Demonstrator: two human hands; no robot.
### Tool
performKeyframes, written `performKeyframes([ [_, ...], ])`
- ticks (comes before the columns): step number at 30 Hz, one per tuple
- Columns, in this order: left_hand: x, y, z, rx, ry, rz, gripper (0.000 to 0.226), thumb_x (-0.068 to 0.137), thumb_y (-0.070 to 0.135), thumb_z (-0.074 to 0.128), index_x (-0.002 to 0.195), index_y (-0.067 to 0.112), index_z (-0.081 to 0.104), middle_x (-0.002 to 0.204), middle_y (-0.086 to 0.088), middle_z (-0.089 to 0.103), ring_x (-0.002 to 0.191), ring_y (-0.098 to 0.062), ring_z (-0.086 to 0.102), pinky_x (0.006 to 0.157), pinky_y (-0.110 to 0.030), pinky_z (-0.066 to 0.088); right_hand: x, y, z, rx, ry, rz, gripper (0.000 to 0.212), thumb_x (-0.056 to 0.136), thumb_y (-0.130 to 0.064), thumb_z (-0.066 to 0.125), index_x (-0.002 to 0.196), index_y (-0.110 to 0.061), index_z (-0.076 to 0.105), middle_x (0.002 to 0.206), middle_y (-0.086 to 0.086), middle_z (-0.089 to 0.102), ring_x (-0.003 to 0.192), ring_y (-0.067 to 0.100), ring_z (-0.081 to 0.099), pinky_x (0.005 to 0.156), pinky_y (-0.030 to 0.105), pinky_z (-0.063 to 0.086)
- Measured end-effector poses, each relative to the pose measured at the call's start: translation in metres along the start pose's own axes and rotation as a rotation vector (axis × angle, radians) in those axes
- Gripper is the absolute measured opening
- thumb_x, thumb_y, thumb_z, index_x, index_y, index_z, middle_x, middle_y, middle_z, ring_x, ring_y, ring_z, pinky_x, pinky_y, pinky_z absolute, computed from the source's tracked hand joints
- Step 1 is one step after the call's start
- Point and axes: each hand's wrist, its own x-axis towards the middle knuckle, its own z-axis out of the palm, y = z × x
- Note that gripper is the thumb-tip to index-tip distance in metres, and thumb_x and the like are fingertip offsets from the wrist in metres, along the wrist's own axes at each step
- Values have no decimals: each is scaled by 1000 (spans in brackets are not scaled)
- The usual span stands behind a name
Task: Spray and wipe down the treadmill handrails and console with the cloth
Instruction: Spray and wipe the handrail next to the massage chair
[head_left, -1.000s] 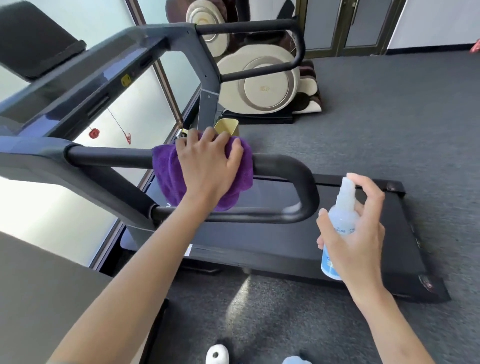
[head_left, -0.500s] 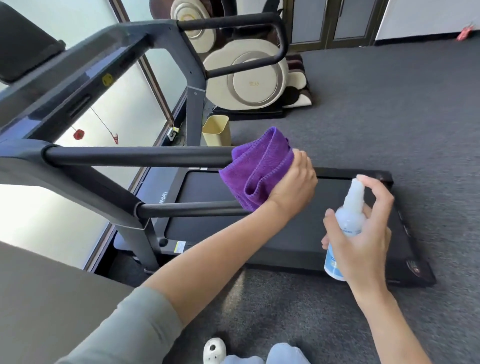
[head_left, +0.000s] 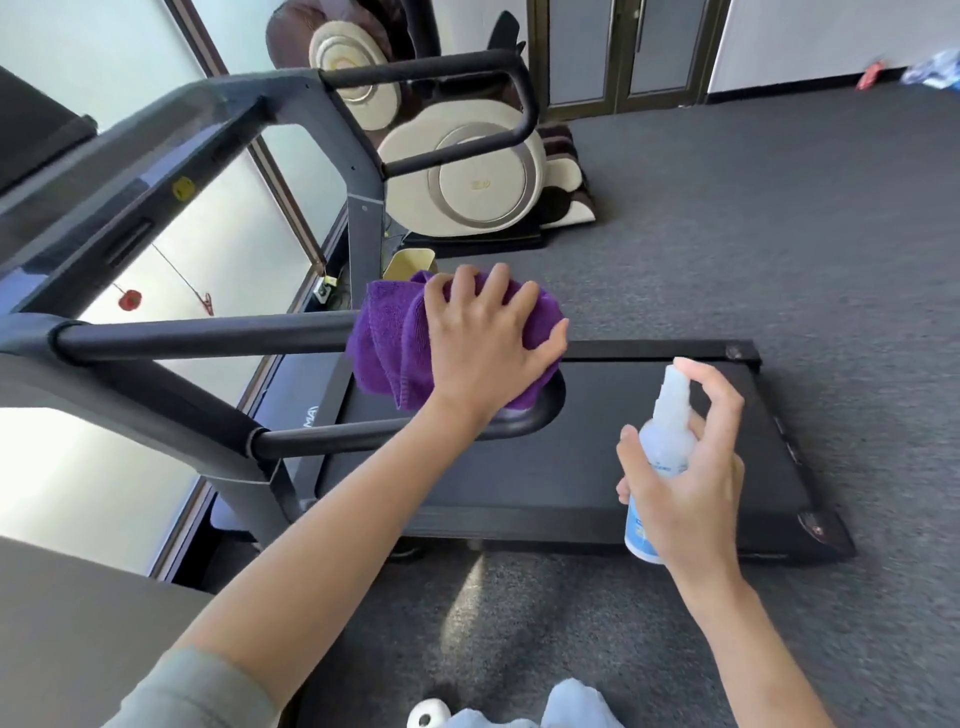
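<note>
L hand (head_left: 483, 343) w/ cloth (head_left: 395, 338) now atop handrail bend (head_left: 540, 410), fingers spread; R hand (head_left: 691, 483) round spray bottle (head_left: 665, 441).

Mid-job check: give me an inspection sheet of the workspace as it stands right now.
Surface: near handrail, black, bare along its left stretch; its curved end is under the cloth.
Job's things: purple cloth bunched over the rail's bend; spray bottle upright, off the treadmill, nozzle towards the rail.
Clutter: white roll on the carpet at the bottom edge.
Grips: left hand presses the cloth with spread fingers; right hand holds the bottle, forefinger over the nozzle.
Cables: small plug and cord by the window base.
Surroundings: massage chair, yellow bin, grey carpet.
</note>
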Motion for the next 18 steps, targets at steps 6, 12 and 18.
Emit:
performKeyframes([
  [6, -23, -89, -3, -76, 82, -121, 54, 92, 66, 42, 93, 21, 71, 87, -3, 65, 83, -30, 58, 74, -40, 42, -6, -3, 8, -16, -24, -12, 64, 82, -20, 63, 122, -62, 38, 98, -7, 63, 60, 41, 60, 64, 53, 56],
  [12, -55, -174, -5, -115, 116, -425, 48, 96, 51, 41, 97, 12, 69, 97, -9, 63, 96, -33, 52, 86, -42, 35, -9, -10, 23, -67, -76, -19, 62, 80, -24, 62, 122, -62, 36, 106, 2, 65, 68, 40, 65, 75, 44, 55],
  [18, -71, -175, -3, -121, 341, -501, 35, 93, 36, 57, 81, 4, 67, 77, -10, 64, 69, -31, 56, 66, -40, 44, -12, -25, 52, -76, -158, -40, 65, 78, -22, 63, 120, -64, 36, 95, 6, 66, 62, 31, 66, 65, 6, 46],
])
